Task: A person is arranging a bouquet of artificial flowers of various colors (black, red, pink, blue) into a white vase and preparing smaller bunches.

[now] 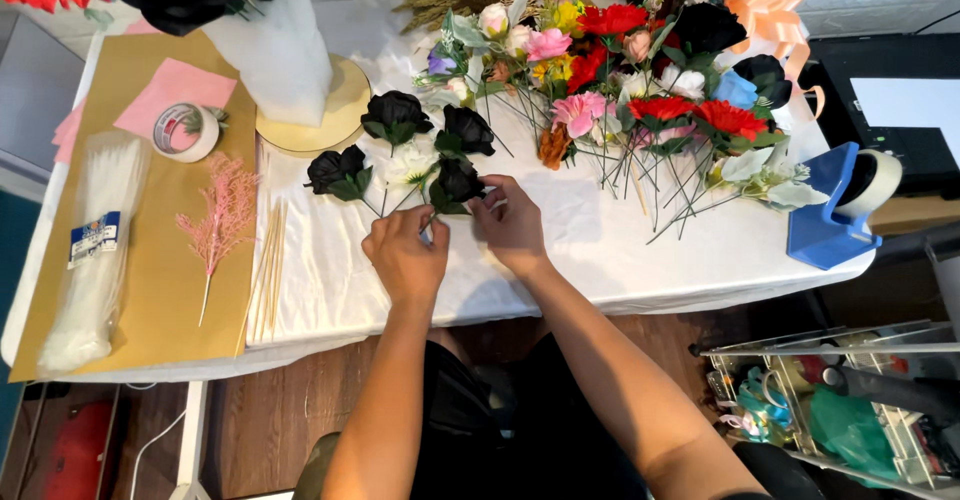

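On white cloth, left hand (405, 258) and right hand (512, 225) pinched on black rose (457, 181).

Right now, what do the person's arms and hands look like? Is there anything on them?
Both arms are bare from above the elbow down: no sleeves show. The left hand and right hand wear no gloves, and no rings, watch or bracelets can be seen. Dark clothing shows below, at the lap.

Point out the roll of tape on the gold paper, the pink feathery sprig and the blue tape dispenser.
Roll of tape (185, 132): head view, on its white ring.
Pink feathery sprig (222, 210): head view, on its fronds.
Blue tape dispenser (826, 215): head view, on its blue body.
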